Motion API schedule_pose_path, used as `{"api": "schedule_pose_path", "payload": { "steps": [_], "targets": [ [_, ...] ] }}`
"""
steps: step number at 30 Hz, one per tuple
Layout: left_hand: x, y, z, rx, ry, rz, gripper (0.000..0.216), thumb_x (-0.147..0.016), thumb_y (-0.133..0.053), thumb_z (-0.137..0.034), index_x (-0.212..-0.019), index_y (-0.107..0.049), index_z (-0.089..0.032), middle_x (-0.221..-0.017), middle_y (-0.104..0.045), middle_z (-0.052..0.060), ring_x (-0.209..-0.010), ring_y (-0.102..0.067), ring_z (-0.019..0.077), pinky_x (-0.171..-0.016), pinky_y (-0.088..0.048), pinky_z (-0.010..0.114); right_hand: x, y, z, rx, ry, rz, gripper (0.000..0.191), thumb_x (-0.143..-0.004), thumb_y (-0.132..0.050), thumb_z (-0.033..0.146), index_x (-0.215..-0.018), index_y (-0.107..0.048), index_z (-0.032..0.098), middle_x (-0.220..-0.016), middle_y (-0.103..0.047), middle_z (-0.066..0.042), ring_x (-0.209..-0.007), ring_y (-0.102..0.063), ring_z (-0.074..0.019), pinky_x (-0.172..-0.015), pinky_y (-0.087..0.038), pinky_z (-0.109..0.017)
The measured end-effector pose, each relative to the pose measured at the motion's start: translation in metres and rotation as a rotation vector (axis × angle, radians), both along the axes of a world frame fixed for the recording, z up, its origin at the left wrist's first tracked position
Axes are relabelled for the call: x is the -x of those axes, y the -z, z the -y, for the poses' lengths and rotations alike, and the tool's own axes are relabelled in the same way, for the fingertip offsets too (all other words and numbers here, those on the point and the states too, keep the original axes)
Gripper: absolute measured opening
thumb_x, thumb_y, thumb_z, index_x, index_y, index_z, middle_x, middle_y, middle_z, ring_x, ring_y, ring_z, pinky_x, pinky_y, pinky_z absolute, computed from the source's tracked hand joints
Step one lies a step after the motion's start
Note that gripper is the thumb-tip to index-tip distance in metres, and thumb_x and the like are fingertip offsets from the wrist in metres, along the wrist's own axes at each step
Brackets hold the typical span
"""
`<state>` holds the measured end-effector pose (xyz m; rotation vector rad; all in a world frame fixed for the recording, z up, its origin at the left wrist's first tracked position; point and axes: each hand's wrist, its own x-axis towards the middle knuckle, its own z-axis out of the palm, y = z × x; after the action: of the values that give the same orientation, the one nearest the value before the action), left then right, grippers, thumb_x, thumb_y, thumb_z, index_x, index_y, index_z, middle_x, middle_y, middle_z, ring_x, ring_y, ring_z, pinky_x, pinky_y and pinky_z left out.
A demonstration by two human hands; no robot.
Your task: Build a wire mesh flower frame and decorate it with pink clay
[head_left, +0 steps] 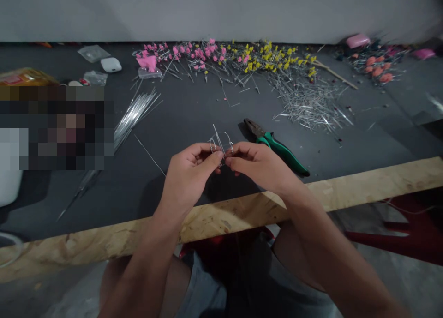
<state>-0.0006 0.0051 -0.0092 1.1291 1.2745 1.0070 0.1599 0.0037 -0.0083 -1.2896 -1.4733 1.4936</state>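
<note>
Between my two hands is a small bent wire piece (pixel 226 137), silvery, with curved loops and a straight end sticking up. My left hand (pixel 195 168) pinches its left side between thumb and fingers. On the other side, my right hand (pixel 256 163) is closed on the same piece with thumb and fingertips. Fingertips hide part of the wire. Just beyond my right hand lie pliers (pixel 282 149) with green handles and dark jaws. A single thin wire (pixel 150 155) rests on the dark table (pixel 204 108) left of my left hand.
At left lies a bundle of straight wires (pixel 136 112). Short wire pieces (pixel 308 103) are heaped at right. Along the back are wire stems with pink tips (pixel 194 52), yellow tips (pixel 273 57) and coral tips (pixel 377 69). A white case (pixel 111 65) sits back left. The board edge (pixel 238 216) runs in front.
</note>
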Motion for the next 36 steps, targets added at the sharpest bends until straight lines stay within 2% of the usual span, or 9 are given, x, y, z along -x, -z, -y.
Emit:
{"api": "schedule_pose_path", "payload": {
  "steps": [14, 20, 26, 36],
  "targets": [
    [-0.0020, -0.0013, 0.0000, -0.019, -0.034, 0.012, 0.012, -0.075, -0.070, -0.027, -0.082, -0.068, -0.017, -0.075, -0.067, 0.001, -0.063, -0.060, 0.0108, -0.063, -0.048, 0.023, 0.0066, 0.0016, 0.0030, -0.051, 0.076, 0.014, 0.012, -0.085, -0.054, 0.028, -0.086, -0.061, 0.018, -0.078, -0.060, 0.001, -0.069, -0.053, -0.0113, -0.067, -0.042, -0.026],
    [0.0011, 0.0012, -0.0048, -0.002, -0.086, 0.152, 0.028, -0.075, -0.070, -0.026, -0.102, -0.064, -0.019, -0.080, -0.064, 0.000, -0.063, -0.058, 0.0090, -0.061, -0.048, 0.021, 0.0061, -0.0023, 0.0052, -0.070, 0.023, 0.083, 0.011, -0.085, -0.053, 0.025, -0.084, -0.061, 0.018, -0.073, -0.057, 0.002, -0.067, -0.050, -0.0108, -0.063, -0.038, -0.025],
    [0.0018, 0.0002, -0.0048, -0.002, -0.005, 0.184, 0.015, -0.077, -0.069, -0.028, -0.088, -0.070, -0.018, -0.073, -0.065, 0.001, -0.062, -0.057, 0.0091, -0.059, -0.048, 0.021, 0.0055, -0.0018, 0.0067, -0.098, -0.022, 0.048, 0.012, -0.086, -0.050, 0.023, -0.083, -0.061, 0.018, -0.078, -0.059, 0.001, -0.070, -0.049, -0.0106, -0.064, -0.038, -0.024],
    [0.0008, 0.0000, -0.0048, -0.008, -0.015, 0.186, 0.016, -0.077, -0.070, -0.029, -0.089, -0.072, -0.019, -0.072, -0.065, 0.000, -0.061, -0.056, 0.0092, -0.060, -0.048, 0.022, 0.0045, 0.0001, 0.0069, -0.094, 0.005, 0.026, 0.013, -0.086, -0.052, 0.026, -0.084, -0.062, 0.018, -0.081, -0.063, 0.000, -0.073, -0.053, -0.0115, -0.068, -0.041, -0.025]
  ]
}}
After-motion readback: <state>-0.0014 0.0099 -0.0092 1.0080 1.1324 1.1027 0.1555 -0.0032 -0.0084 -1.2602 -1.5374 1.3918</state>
